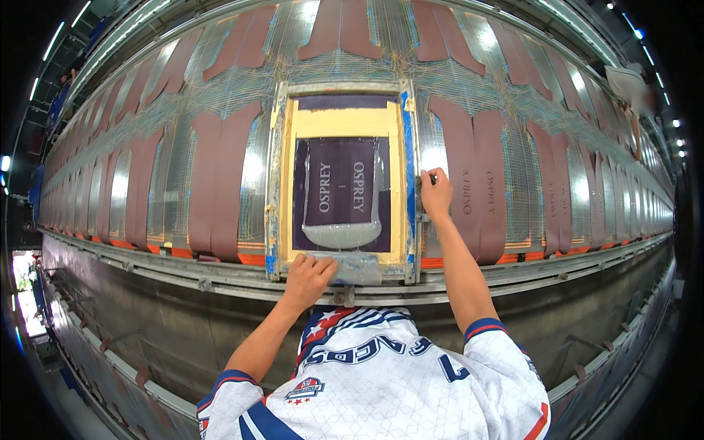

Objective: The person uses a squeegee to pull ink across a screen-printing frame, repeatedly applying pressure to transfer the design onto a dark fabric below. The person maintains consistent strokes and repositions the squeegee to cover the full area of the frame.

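Note:
A screen-printing frame [276, 183] lies on the long table in front of me, its mesh bordered with yellow tape [341, 127]. Pale lettering shows on the dark mesh window [341, 198], and a thick band of whitish ink [342, 235] spreads along the window's near end. My left hand [308, 280] is closed on the left end of a squeegee [357, 269], which looks wrapped in clear film and lies across the frame's near side. Beside the frame's right rail is my right hand [437, 194], its fingers curled together; what they pinch is too small to make out.
Brown cut fabric pieces [224, 180] lie in rows along the table, some at right with dark print [478, 192]. A metal rail [183, 273] runs along the near edge. Another person [632, 88] stands at the far right side.

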`<state>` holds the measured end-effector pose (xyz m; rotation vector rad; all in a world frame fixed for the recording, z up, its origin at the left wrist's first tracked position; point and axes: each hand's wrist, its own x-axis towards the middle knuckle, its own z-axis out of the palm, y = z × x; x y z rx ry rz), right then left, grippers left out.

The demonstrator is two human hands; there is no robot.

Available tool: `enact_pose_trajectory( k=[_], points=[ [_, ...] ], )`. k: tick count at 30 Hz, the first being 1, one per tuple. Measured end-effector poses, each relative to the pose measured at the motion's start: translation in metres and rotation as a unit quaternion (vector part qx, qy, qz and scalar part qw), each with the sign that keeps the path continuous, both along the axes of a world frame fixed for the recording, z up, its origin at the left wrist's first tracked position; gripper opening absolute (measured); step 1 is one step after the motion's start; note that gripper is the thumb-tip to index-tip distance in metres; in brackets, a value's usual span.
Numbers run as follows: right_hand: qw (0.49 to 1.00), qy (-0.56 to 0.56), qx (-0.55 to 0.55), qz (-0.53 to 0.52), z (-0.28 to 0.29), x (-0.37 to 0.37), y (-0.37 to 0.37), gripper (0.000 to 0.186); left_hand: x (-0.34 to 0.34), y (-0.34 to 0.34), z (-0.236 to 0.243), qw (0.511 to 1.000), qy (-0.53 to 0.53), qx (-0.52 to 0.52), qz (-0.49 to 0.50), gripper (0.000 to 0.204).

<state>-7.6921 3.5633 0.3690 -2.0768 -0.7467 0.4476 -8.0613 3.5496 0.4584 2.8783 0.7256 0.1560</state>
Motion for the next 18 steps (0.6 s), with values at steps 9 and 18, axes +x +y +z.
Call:
enact_pose_trajectory(
  k=[9, 18],
  points=[
    [0.988, 0.01, -0.014, 0.153, 0.028, 0.015, 0.037, 0.027, 0.064, 0.164, -0.033, 0.999, -0.037, 0.032, 0.002, 0.053],
    [0.867, -0.165, -0.041, 0.468, 0.098, -0.007, 0.154, 0.041, 0.128, 0.278, 0.005, 0.997, -0.053, -0.049, 0.011, 0.022]
  ],
)
